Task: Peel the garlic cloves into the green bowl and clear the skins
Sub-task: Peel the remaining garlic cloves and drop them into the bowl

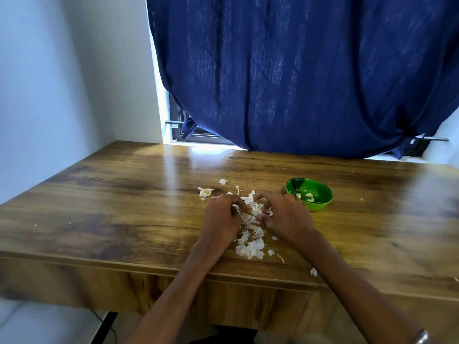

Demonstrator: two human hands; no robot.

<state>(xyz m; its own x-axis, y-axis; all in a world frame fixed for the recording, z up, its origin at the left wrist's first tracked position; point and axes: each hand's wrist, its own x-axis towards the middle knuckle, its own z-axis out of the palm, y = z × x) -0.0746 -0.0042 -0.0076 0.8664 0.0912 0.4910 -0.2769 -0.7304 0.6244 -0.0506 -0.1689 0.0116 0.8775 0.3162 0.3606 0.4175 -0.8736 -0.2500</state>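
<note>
Left of the green bowl (309,196), the left hand (221,217) and right hand (285,217) curl around the garlic skins (250,234), seemingly pinching them.

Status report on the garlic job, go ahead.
Left hand and right hand curled over the skin pile, grip unclear. Peeled cloves in the green bowl. Loose skins scattered on the table. Nothing blocking.

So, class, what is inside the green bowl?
A few peeled garlic cloves lie in the green bowl; its near wall hides part of the bottom.
</note>
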